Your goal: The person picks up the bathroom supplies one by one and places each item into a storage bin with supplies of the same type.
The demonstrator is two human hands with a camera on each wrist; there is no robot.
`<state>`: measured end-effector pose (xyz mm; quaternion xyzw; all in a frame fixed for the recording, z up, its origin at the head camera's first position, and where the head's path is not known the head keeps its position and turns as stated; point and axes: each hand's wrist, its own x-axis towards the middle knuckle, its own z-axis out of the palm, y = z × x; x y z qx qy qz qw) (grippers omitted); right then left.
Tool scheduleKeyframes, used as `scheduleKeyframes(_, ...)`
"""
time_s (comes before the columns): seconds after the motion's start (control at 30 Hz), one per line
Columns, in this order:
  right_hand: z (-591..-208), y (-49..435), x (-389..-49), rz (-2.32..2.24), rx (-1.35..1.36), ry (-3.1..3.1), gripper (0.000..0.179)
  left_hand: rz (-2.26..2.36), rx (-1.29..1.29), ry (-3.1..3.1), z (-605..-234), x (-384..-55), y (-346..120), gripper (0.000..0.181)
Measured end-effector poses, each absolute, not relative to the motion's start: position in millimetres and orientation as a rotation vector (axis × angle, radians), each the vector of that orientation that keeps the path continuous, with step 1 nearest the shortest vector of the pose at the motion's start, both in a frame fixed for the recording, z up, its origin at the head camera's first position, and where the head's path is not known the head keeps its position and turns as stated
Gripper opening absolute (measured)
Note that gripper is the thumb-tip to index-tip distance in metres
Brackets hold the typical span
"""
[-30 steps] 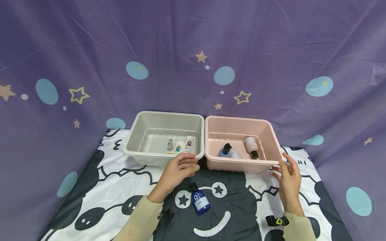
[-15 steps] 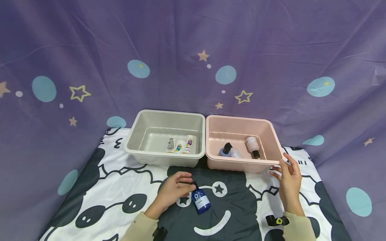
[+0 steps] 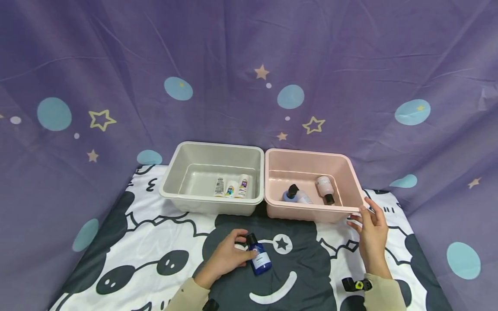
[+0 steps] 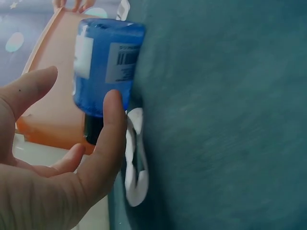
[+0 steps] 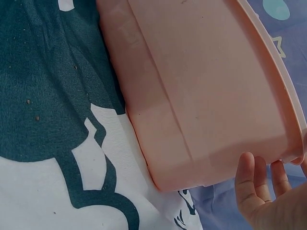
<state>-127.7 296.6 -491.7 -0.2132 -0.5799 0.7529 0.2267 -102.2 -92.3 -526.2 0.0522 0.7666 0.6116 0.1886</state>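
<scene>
A dark blue bottle [image 3: 260,260] with a black cap and white label lies on the dark cloth. My left hand [image 3: 227,258] is beside it, thumb overlapping its side in the head view. The left wrist view shows the thumb [image 4: 41,86] apart from the blue bottle [image 4: 109,67] and one finger [image 4: 114,108] against its lower part. At the front right corner of the pink bin [image 3: 311,207], my right hand [image 3: 373,237] holds the rim between thumb and fingers. Its thumb [image 5: 246,172] lies by the bin's wall in the right wrist view.
A grey bin [image 3: 210,205] stands left of the pink one, with several small tubes [image 3: 230,188] inside. The pink bin contains a pump bottle [image 3: 290,194], a pale bottle [image 3: 303,198] and a pink bottle [image 3: 324,189]. A purple curtain [image 3: 233,52] hangs behind.
My left hand has come away from the grey bin's front rim, down and back to the blue bottle. The right hand stays at the pink bin's corner.
</scene>
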Motion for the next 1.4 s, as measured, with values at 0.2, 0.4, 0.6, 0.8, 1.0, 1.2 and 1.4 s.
scheduleKeyframes(0.2, -492.0, 296.7, -127.9, 2.088, -0.606, -1.578, 0.047, 1.651, 0.193, 2.208, -531.3, -96.7, -88.0, 0.084)
scheduleKeyframes(0.4, -494.2, 296.6, -128.6, 2.076, -0.625, -1.583, 0.044, 1.528, 0.214, 2.313, -535.4, -99.7, -81.8, 0.095)
scheduleKeyframes(0.6, -493.5, 295.9, -128.3, 2.082, -0.605, -1.584, 0.047, 1.436, 0.242, 2.394, -536.3, -103.9, -79.4, 0.102)
scheduleKeyframes(0.8, -492.6, 295.3, -128.3, 2.082, -0.618, -1.577, 0.044, 1.375, 0.238, 2.459, -535.8, -105.6, -77.5, 0.103)
scheduleKeyframes(1.0, -492.4, 295.4, -127.9, 2.077, -0.616, -1.586, 0.044, 1.456, 0.210, 2.384, -535.8, -103.6, -78.0, 0.099)
scheduleKeyframes(1.2, -492.2, 295.3, -128.1, 2.092, -0.625, -1.565, 0.042, 1.468, 0.210, 2.373, -535.4, -102.6, -80.2, 0.095)
scheduleKeyframes(1.4, -491.6, 294.5, -128.6, 2.088, -0.630, -1.570, 0.045, 1.579, 0.173, 2.290, -536.3, -101.1, -83.5, 0.090)
